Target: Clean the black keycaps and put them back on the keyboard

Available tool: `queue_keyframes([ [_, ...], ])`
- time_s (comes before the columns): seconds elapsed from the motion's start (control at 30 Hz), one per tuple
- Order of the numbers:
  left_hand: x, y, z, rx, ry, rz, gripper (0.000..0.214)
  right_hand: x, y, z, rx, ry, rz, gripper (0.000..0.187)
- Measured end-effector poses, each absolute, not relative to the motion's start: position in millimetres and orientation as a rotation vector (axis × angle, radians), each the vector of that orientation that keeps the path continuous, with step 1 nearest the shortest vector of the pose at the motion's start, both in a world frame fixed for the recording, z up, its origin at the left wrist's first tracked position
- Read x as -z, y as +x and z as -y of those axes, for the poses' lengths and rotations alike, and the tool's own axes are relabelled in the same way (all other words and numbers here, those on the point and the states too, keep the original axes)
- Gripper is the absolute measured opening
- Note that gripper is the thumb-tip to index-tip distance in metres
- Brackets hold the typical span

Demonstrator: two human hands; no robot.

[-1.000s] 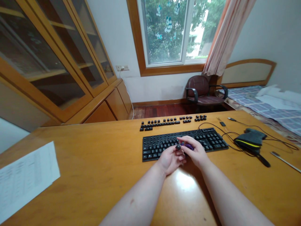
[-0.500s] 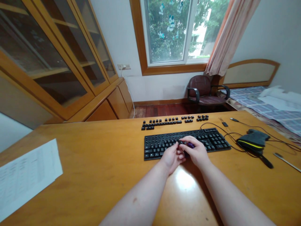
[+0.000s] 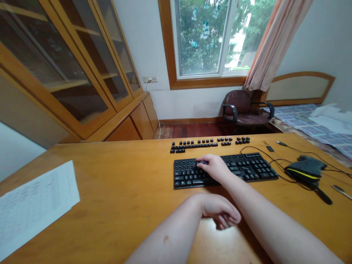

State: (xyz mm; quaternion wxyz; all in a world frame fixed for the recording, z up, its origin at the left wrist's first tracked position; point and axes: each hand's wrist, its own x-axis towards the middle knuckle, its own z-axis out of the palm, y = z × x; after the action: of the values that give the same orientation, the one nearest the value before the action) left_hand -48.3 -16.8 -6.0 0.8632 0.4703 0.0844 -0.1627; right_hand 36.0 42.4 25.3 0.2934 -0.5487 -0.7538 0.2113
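Head view showed the right hand (image 3: 214, 167) pinching a small purple item (image 3: 205, 162), partly hidden by its fingers, over the left half of a black plastic keyboard (image 3: 238, 167). Nearer the person, the left hand (image 3: 220, 209) was bent at the wrist, fingers curled; whether it held anything could not be told. At left, a wooden cabinet (image 3: 99, 123) enclosed shelves (image 3: 68, 85) behind glass doors (image 3: 93, 55). Small, blocky black keycaps (image 3: 196, 146) lay in rows beyond the keyboard, near the far edge of the smooth wooden tabletop (image 3: 123, 176). A gray cloth item (image 3: 306, 167) with a yellow stripe sat at right, and bare wood stretched between the keyboard and papers (image 3: 41, 203) at left.
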Motion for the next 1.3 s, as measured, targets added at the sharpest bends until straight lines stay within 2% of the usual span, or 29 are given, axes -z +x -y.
queue_keyframes([
  [0.23, 7.6, -46.5, 14.7, 0.328, 0.979, -0.186, 0.023, -4.0, 29.7, -49.2, -0.424, -1.52, 2.283, 0.02],
  [1.0, 5.4, -46.5, 13.3, 0.331, 0.944, -0.214, 0.024, 0.2, 32.0, -44.4, -0.211, -1.331, 2.405, 0.022],
  [1.3, 2.4, -46.2, 13.6, 0.321, 0.936, -0.226, 0.024, -1.6, 35.2, -46.3, -0.305, -1.386, 2.368, 0.021],
])
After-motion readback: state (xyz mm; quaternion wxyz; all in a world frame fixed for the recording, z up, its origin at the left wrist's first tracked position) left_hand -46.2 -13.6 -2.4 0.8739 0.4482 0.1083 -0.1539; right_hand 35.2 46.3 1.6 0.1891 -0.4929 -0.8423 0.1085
